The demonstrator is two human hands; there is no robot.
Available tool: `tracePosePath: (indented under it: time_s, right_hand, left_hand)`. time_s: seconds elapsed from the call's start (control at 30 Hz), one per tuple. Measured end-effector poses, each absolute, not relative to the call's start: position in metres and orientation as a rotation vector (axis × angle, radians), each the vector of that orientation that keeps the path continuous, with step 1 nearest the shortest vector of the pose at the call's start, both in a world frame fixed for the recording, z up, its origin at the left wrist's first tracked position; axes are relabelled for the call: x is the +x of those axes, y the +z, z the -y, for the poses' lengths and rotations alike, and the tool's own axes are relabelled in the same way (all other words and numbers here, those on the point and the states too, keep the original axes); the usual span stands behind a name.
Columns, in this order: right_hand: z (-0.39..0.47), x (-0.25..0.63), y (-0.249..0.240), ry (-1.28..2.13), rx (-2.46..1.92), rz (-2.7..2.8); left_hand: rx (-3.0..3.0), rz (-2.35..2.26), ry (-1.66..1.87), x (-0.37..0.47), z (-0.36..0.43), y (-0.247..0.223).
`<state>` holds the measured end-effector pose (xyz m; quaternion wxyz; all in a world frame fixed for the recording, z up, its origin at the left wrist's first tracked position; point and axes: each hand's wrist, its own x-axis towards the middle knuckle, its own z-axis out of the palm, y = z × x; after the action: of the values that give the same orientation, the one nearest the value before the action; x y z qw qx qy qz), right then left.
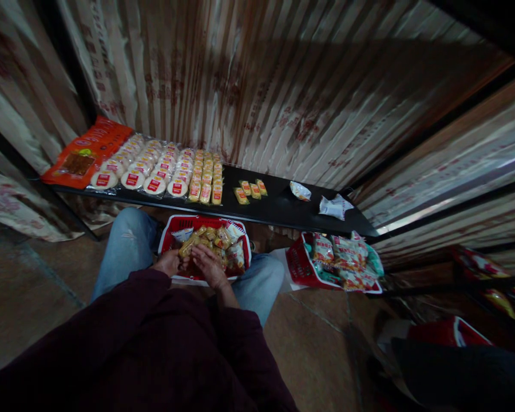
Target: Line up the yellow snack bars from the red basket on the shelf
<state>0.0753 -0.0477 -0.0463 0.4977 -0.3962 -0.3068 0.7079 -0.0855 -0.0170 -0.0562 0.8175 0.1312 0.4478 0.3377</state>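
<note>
My left hand (170,263) is closed at the near left side of a red basket (163,243) with a white rim, which sits between my knees. Its fingers grip a small yellow-wrapped snack (187,248). Just beside it, my right hand (209,266) reaches over the basket, fingers stretched out and touching the packets. Several yellow snack packets (224,237) and white snack bags (236,256) fill the basket. Both palms are hidden from above.
A black shelf (274,209) runs ahead, bearing an orange bag (90,151), rows of round white crackers (133,179), yellow snack packets (205,191) and two white packets (335,206). A second red basket (298,263) with bags stands right. Another person's dark-clothed leg (455,366) shows lower right.
</note>
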Motion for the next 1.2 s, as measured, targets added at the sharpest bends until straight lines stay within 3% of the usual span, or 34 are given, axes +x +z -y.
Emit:
tracePosePath:
  time_s: [1.2]
  right_hand:
    - [0.043, 0.07, -0.069, 1.501, -1.3, 0.635]
  left_hand:
    - [0.429, -1.051, 0.919, -0.069, 0.024, -0.074]
